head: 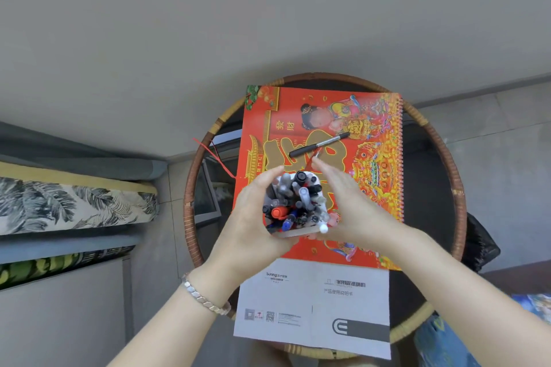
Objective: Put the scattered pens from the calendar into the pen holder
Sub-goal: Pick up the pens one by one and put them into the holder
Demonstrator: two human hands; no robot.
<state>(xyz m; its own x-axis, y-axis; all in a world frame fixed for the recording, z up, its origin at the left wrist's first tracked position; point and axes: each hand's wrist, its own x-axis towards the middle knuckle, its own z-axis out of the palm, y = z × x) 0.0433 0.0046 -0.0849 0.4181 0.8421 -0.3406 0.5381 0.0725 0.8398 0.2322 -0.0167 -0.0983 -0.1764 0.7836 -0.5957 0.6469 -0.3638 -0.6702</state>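
Round and rattan-rimmed, the glass table [190, 188] fills the frame's centre. Nearest, at the lower middle, a white instruction leaflet [313, 307] lies on it. Above that, the left hand [253, 217] and right hand [351, 205] wrap the crammed pen holder [295, 205] from both sides, probably to steady it. The right fingertips [317, 161] also seem to pinch a thin red pen [315, 156]. Beyond them, toward the frame's centre, a black pen [319, 144] lies loose on the red calendar [372, 176], just past the right fingers.
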